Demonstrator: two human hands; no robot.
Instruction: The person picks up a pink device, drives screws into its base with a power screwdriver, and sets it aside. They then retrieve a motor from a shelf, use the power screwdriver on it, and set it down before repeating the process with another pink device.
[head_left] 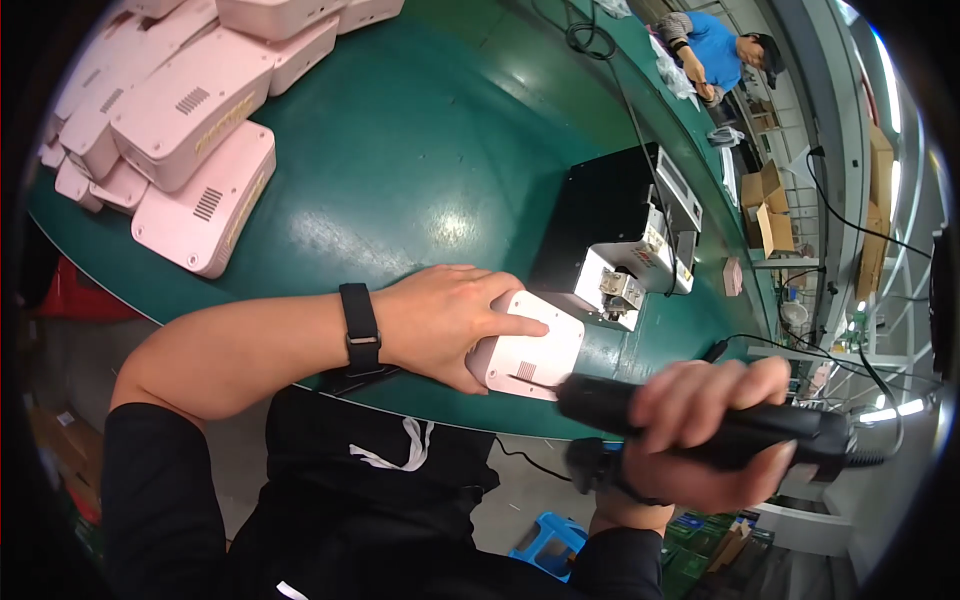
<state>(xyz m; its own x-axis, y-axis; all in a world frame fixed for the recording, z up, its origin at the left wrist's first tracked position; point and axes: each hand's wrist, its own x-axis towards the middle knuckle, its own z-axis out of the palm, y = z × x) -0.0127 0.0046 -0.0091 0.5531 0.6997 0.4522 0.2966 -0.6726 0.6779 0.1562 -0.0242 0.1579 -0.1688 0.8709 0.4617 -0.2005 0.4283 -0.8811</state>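
A pale pink plastic housing (548, 340) with rounded corners, corner holes and a small vent grille lies near the table's front edge. My left hand (445, 315) grips it from the left, fingers over its far edge and face, thumb at the near side. In my right hand (705, 430) is a black electric screwdriver (610, 405), held level with its cable trailing right. Its thin bit points left over the housing, close to the near-left corner hole. Whether the bit touches the housing I cannot tell. The right hand is slightly blurred.
Several similar pink housings (205, 205) are stacked on the green table (390, 150) at the far left. A black and white box-shaped machine (600, 225) with a metal front piece stands just beyond my work. Cables hang overhead. Another person (715, 55) works at the far right.
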